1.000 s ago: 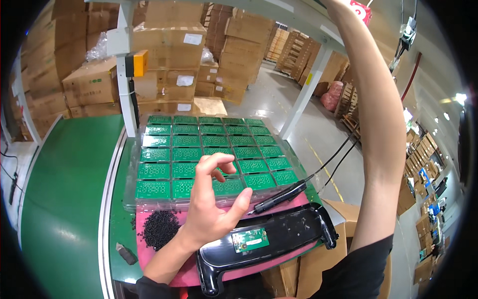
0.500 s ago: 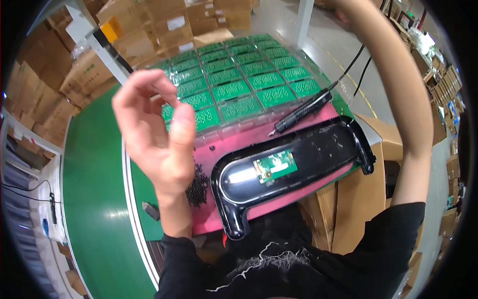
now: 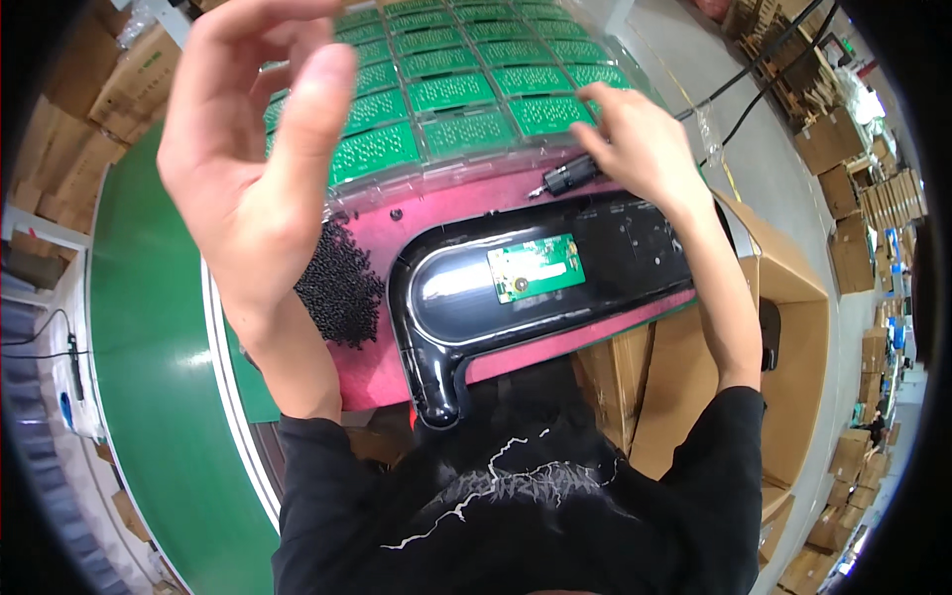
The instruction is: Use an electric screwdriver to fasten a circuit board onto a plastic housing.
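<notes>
While a green belt [image 3: 149,317] and cartons [image 3: 803,347] flank the pink mat [image 3: 446,201], the left hand [image 3: 238,188] hovers spread; the right hand [image 3: 645,149], grip unclear, covers a screwdriver [image 3: 567,178] behind the black shell [image 3: 436,302] overhanging the mat's edge.

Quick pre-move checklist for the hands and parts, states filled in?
1. Left hand free: ok as far as visible; thumb and fingers apart, nothing seen between them.
2. Right hand gripping the black screwdriver: cannot tell; the hand covers part of it.
3. Screwdriver tip off the green board: ok, the two are apart.
4. Board on the black housing: ok, lying on it.
5. Board fastened down: cannot tell.
6. Small black parts all in one pile: not ok, at least one lies apart on the pink mat.
</notes>
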{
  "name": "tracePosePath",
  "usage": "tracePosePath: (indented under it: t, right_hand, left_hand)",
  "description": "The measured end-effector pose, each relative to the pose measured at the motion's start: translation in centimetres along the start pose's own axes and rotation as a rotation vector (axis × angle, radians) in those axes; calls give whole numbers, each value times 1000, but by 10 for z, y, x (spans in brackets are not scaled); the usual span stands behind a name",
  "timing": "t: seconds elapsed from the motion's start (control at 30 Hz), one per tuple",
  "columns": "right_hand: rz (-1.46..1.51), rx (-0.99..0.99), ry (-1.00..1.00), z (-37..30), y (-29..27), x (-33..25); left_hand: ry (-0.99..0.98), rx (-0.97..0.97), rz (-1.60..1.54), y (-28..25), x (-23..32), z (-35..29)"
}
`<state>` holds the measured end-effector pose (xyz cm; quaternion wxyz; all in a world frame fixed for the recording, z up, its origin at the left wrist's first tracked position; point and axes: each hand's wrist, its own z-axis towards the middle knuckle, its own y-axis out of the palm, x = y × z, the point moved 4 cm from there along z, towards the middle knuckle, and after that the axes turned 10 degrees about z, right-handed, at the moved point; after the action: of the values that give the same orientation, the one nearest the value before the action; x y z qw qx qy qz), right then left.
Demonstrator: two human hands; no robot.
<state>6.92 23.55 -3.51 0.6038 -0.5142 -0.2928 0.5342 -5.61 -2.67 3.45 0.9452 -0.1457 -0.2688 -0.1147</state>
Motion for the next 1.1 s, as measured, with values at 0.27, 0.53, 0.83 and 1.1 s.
tracePosePath:
  t: [0.27, 0.53, 0.83, 1.1]
  right_hand:
    - [216, 86, 511, -50, 18, 127]
    - [1018, 634, 276, -42, 35, 76]
    - [1899, 254, 116, -19, 62, 18]
    - [2311, 450, 45, -32, 19, 14]
  left_hand:
    - [174, -465, 372, 13, -17, 8]
    - [-227, -1022, 825, -12, -49, -84]
    - [-269, -914, 1005, -6, -59, -139]
    - [-347, -762, 723, -15, -71, -120]
